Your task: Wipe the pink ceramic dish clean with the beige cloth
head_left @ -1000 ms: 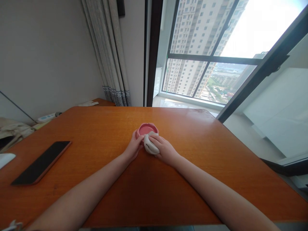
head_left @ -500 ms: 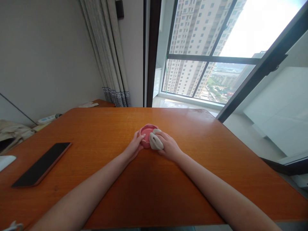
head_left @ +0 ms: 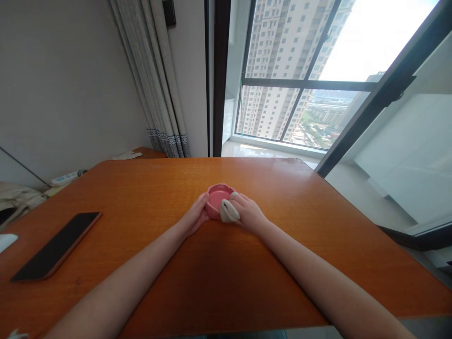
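A small round pink dish (head_left: pixel 218 197) with a raised, wavy rim is tilted up toward me above the middle of the table. My left hand (head_left: pixel 196 215) grips its left side, thumb along the rim and fingers beneath. In my right hand (head_left: pixel 250 214) is a folded light grey cloth (head_left: pixel 229 212), pressed against the right side of the dish. The cloth covers part of the lower right rim. Most of my right fingertips are hidden behind the cloth and dish.
The brown wooden table (head_left: pixel 148 183) spreads around my hands. A dark flat tablet-like slab (head_left: pixel 58 245) lies at the left, with a white object (head_left: pixel 7 241) by the table edge. Beyond the table stand a grey curtain (head_left: pixel 151 80) and a window (head_left: pixel 282 108).
My left thumb has moved from inside the dish to its rim. The cloth has shifted slightly along the right side, leaving more of the inside showing. The view has turned slightly.
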Demonstrator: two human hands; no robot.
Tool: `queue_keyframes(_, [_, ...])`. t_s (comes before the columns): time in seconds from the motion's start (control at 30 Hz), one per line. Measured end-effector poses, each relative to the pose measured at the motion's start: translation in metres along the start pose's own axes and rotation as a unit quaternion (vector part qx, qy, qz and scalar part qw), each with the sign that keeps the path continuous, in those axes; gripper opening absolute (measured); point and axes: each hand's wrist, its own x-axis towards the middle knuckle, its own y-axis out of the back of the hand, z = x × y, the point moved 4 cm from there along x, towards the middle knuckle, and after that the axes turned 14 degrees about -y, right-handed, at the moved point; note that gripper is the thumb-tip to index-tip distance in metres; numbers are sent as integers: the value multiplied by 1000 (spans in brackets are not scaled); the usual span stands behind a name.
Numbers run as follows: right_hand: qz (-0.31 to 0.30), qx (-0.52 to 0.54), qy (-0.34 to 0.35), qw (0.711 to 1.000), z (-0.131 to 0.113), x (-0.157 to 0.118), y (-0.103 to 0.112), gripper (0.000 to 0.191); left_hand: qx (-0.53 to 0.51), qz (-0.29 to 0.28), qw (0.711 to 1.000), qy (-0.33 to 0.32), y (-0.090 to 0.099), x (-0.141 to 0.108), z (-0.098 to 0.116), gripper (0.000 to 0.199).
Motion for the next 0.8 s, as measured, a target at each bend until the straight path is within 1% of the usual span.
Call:
queue_keyframes(0.03, [-3, 0, 21, 1000, 0, 0, 1, 17, 4, -16, 1000, 13, -2, -1, 0, 47])
queue_keyframes(0.1, [1, -2, 32, 999, -4, -1, 2, 20, 18, -21, 999, 26, -1, -1, 0, 45])
queue_keyframes(0.27, [13, -23, 13, 1000, -23, -3, -10, 32, 11, 64, 998, -18, 13, 5, -7, 40])
queue_keyframes(0.33, [4, -38, 14, 999, -29, -3, -16, 36, 14, 83, 996, -30, 16, 7, -10, 38])
queue_keyframes(0.4, [-6, -62, -7, 998, -29, -2, -20, 34, 16, 87, 995, -49, 17, 8, -10, 40])
queue_keyframes(0.47, [-9, -84, -35, 996, -22, 0, -19, 25, 8, 82, 995, -62, 15, 8, -8, 43])
queue_keyframes(0.5, [-11, -91, -33, 995, -19, 1, -17, 20, 0, 73, 996, -56, 13, 8, -6, 43])
queue_keyframes(0.57, [-19, -93, 11, 995, -12, 2, -11, 14, -14, 48, 998, -25, 9, 6, -3, 42])
queue_keyframes(0.67, [-19, -97, 91, 991, -5, -1, -3, 22, -23, 17, 999, 21, 6, 6, 0, 45])
queue_keyframes(0.73, [-2, -108, 103, 989, -4, -2, -2, 26, -23, 24, 999, 36, 7, 6, 0, 41])
queue_keyframes(0.8, [8, -112, 93, 989, -8, -3, -6, 29, -33, 48, 998, 25, 11, 8, -2, 35])
